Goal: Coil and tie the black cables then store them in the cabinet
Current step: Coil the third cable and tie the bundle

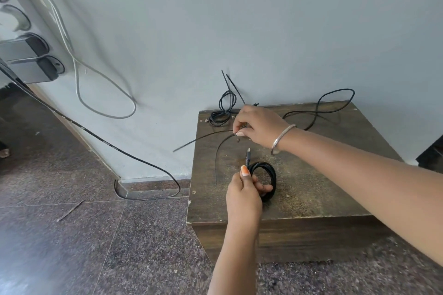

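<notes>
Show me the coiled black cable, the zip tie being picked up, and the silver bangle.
coiled black cable (272,176), head view, right side of the loop.
zip tie (203,137), head view, middle of its strap.
silver bangle (282,136), head view, band on the wrist.

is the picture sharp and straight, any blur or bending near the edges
Head view: sharp mid-frame, where the left hand holds the coiled cable; wide-angle bending curves the wall and floor lines; soft even light, faint shadows, no glare.

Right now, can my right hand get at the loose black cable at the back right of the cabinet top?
Probably yes: the right hand, pinching a cable tie, is beside the loose black cable with nothing between.
</notes>
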Demonstrator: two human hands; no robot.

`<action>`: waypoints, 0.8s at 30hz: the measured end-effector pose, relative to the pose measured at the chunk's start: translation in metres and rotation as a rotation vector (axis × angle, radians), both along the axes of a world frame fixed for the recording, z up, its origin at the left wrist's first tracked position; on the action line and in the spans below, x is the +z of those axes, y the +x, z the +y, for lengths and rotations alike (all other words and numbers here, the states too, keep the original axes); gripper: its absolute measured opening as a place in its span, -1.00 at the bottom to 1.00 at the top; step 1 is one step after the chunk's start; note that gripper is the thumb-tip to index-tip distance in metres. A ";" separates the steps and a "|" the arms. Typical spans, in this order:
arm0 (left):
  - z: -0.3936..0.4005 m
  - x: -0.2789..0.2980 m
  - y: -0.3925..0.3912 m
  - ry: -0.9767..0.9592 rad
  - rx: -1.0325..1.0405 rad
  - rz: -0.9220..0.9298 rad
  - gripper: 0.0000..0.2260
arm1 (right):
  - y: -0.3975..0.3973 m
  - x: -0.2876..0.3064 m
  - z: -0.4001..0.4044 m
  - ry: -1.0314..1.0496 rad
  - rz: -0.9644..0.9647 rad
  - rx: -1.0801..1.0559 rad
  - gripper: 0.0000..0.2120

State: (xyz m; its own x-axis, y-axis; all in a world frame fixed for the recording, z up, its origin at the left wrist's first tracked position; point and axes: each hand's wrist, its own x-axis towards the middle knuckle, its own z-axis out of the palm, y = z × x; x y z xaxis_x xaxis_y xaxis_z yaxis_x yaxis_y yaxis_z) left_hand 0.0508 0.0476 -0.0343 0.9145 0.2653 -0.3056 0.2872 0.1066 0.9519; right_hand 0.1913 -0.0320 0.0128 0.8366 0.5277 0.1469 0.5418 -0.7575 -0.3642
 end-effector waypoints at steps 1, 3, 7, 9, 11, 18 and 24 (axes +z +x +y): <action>0.001 0.001 -0.001 -0.004 0.005 -0.011 -0.66 | -0.009 0.005 -0.007 0.032 0.000 -0.029 -0.96; 0.002 0.001 -0.002 -0.023 0.018 -0.024 -0.65 | -0.030 0.013 -0.022 0.098 0.007 -0.097 -0.96; 0.002 0.005 -0.004 -0.071 0.042 -0.024 -0.65 | -0.086 0.024 -0.051 0.153 0.062 -0.211 -0.94; 0.001 0.006 -0.005 -0.060 0.054 -0.024 -0.66 | -0.115 0.026 -0.063 0.160 0.089 -0.255 -0.93; -0.001 0.007 -0.006 -0.027 0.071 -0.016 -0.66 | -0.143 0.028 -0.075 0.193 0.135 -0.290 -0.92; 0.000 0.010 -0.008 0.048 0.244 -0.053 -0.70 | -0.205 0.023 -0.088 0.206 0.191 -0.316 -0.92; 0.000 0.015 -0.010 0.175 0.337 -0.097 -0.72 | -0.215 0.010 -0.088 0.174 0.219 -0.284 -0.92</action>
State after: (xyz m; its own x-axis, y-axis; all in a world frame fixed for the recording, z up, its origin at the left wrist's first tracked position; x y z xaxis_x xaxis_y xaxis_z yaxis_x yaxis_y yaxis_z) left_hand 0.0406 0.0479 -0.0192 0.7895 0.5962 -0.1457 0.1718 0.0133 0.9850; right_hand -0.0238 -0.1202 0.0230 0.9670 0.2542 0.0156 0.2151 -0.7827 -0.5840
